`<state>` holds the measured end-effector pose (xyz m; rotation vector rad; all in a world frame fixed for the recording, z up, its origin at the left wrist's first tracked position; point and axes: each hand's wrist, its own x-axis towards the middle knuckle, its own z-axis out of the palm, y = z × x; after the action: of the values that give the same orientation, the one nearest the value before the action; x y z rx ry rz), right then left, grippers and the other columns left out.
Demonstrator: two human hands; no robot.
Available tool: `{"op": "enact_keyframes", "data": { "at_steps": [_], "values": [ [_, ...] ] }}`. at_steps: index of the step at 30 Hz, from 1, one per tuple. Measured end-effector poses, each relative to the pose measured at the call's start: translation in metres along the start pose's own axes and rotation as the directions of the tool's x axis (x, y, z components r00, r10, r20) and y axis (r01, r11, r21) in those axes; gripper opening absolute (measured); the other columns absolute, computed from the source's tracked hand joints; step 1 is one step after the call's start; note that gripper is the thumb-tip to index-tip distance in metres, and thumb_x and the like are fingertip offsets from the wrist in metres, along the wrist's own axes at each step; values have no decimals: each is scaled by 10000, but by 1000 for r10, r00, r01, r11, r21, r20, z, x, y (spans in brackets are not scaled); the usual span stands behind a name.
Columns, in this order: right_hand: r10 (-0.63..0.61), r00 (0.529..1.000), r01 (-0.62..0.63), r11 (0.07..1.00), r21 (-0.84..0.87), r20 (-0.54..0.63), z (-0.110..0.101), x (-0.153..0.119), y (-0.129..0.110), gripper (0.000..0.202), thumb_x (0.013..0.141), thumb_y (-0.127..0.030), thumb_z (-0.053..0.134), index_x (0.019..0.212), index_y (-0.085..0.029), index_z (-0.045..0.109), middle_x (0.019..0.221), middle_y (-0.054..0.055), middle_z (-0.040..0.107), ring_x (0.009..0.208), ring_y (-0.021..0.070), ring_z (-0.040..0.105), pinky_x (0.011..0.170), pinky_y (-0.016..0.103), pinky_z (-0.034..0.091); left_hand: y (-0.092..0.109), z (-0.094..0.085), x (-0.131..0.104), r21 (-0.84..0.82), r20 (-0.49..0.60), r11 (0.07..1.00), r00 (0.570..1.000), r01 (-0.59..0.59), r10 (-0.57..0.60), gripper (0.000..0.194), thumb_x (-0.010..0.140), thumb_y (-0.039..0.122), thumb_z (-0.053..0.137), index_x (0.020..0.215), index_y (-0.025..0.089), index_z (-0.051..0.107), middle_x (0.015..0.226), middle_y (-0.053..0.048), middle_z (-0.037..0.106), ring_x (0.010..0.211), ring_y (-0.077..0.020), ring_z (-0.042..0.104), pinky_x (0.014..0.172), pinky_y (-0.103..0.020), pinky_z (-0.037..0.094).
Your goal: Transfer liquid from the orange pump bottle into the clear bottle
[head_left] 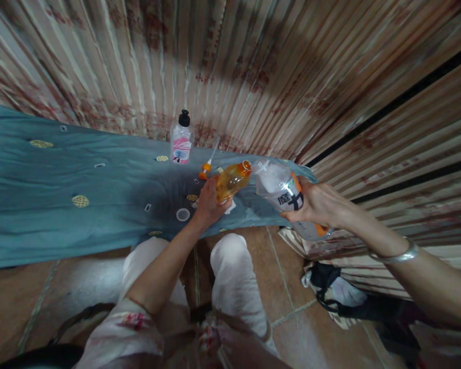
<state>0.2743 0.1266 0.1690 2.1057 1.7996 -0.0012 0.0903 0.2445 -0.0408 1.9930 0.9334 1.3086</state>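
Observation:
My left hand (211, 202) is wrapped round an amber bottle (232, 182), tilted so its open mouth points up and to the right. In my right hand (311, 205) is a large clear plastic bottle (278, 185) with an orange and black label, tipped toward the left. The two mouths meet or nearly meet; I cannot tell if they touch. Just behind my left hand, an orange pump top (205, 169) with a clear tube lies on the cloth. A small round white cap (183, 214) lies left of my left wrist.
A clear bottle with a pink label and black cap (181, 143) stands at the back of the blue-green cloth (111, 205). Pleated curtains (215, 72) rise behind and at the right. A dark bag (330, 287) sits on the tiled floor at the right.

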Motion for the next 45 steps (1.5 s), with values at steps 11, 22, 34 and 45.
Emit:
{"op": "enact_keyframes", "data": {
  "at_steps": [11,22,34,45],
  "values": [
    [-5,1000,5,1000,3,-18,3,2,3,611,673,-680,581,986,-172,448,601,19,555,556,247,586,504,284,331,2,-1,1,8,3,1000,1000,-8,8,621,701,231,669,1238,181,360,1191,-132,574,1120,-289,583,919,-465,512],
    [-13,1000,13,1000,21,2,-1,-1,0,597,712,-658,560,1021,-158,455,628,45,587,583,253,607,519,292,344,0,-1,0,-11,-13,999,999,-34,34,626,709,236,684,1249,182,372,1203,-135,569,1129,-290,578,946,-458,502],
    [-27,997,29,999,33,-69,6,1,3,627,662,-686,585,1012,-171,511,606,11,578,541,226,595,487,281,342,8,-9,0,-55,-4,997,999,54,-54,629,724,447,741,1200,194,417,1131,-101,615,1035,-276,626,866,-443,523],
    [-39,996,40,999,11,-80,4,3,-1,675,652,-706,579,1047,-163,505,636,23,602,603,252,624,511,283,361,6,-5,4,-54,-41,995,996,78,-80,537,724,377,737,1134,205,435,1047,-64,609,975,-255,630,825,-405,532]
  ]
}}
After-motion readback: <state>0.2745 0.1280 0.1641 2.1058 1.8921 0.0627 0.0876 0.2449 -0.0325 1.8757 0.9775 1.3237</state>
